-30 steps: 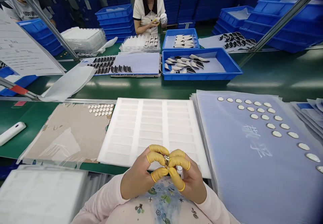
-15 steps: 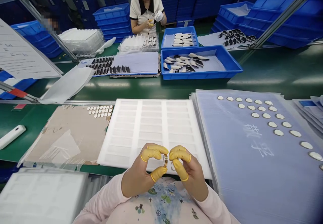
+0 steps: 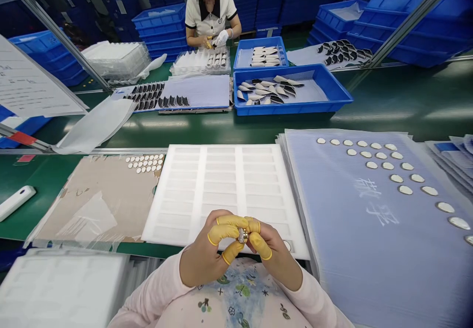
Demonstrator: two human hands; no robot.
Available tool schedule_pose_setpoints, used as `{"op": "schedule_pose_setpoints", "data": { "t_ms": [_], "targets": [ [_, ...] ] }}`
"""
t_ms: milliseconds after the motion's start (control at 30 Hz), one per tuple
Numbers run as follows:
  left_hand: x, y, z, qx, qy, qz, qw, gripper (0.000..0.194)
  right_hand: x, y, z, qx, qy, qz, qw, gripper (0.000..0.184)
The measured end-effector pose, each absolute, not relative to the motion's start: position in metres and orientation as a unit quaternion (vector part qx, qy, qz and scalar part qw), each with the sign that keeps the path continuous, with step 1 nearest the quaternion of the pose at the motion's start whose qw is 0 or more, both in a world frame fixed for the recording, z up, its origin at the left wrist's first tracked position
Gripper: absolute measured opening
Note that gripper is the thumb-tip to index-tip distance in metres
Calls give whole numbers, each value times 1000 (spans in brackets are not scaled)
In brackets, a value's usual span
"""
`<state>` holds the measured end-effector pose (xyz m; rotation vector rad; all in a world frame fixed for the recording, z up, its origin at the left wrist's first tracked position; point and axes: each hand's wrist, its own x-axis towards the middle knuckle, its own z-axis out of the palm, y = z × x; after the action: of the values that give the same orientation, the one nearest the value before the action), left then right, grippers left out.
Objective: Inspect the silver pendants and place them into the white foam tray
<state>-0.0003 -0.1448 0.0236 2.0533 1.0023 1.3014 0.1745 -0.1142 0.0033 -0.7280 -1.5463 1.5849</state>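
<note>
Close to my body, a small shiny gold-and-silver ring-shaped piece [image 3: 243, 235] is pinched between the yellow-cotted fingertips of my two hands. My left hand [image 3: 207, 251] grips it from the left, thumb below and fingers above. From the other side, my right hand [image 3: 276, 256] closes its thumb and fingers on it, partly covering it. Beneath and beyond my hands lies a white foam tray [image 3: 240, 190] with rows of shallow slots in three columns. One small round white-faced piece [image 3: 287, 245] sits at its near right corner, beside my right hand.
Right, a stack of bluish plastic sheets [image 3: 332, 229] bears scattered white oval pieces. Left, a cardboard sheet [image 3: 121, 190] carries small white discs. A white handheld device [image 3: 16, 202] lies far left. Across the bench are blue bins [image 3: 295, 109] and a co-worker [image 3: 210, 17].
My right hand has moved in against my left, and its fingertips now meet the ring-shaped piece, which has turned. The white-faced piece on the tray shows more clearly. The co-worker's hands have lowered.
</note>
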Motion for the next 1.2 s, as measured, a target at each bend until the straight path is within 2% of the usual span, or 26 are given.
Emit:
{"op": "schedule_pose_setpoints", "data": {
  "t_ms": [200, 400, 533, 600, 700, 867, 1000, 1200],
  "targets": [
    [-2, -146, 22, 779, 373, 455, 218, 49, 176, -114, 1, -300, -625, 613, 379, 34],
    [-1, -144, 20, 792, 368, 453, 179, 49, 177, -113, 0, -308, -650, 582, 379, 20],
    [-2, -144, 17, 795, 388, 443, 145, 53, 177, -115, 0, -306, -673, 539, 402, 3],
    [-4, -146, 13, 784, 415, 440, 136, 53, 177, -117, 0, -300, -694, 501, 420, 18],
    [-6, -150, 10, 742, 475, 430, 198, 43, 177, -120, 2, -292, -730, 434, 439, 37],
    [-11, -151, 15, 663, 503, 394, 390, 22, 177, -123, 6, -284, -756, 388, 444, 45],
    [-13, -150, 21, 626, 484, 369, 487, 30, 176, -123, 7, -286, -761, 387, 434, 44],
    [-12, -148, 21, 568, 471, 369, 565, 42, 176, -123, 4, -282, -769, 387, 423, 44]
  ]
}}
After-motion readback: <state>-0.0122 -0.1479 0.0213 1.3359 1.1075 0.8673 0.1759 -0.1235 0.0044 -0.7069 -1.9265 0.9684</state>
